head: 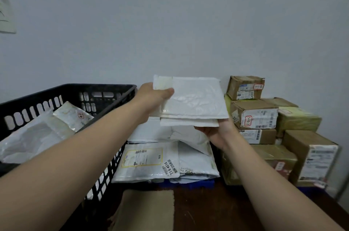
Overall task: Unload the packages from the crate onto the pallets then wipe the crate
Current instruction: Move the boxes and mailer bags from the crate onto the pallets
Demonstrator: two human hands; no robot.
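two stacked white mailers (196, 98) (two more in the crate (94, 87)) in left hand (151, 98) pinch grip, right hand (217, 132) flat beneath.

**Mailers held over the pallet**

We hold a stack of white mailers (194, 102) in the air. Our left hand (154, 96) pinches its left edge, thumb on top, and our right hand (215, 132) props its lower right corner from beneath. Below, labelled bags (151, 162) lie on a blue pallet (190, 185), between the black crate (105, 87) and stacked cardboard boxes (255, 115)
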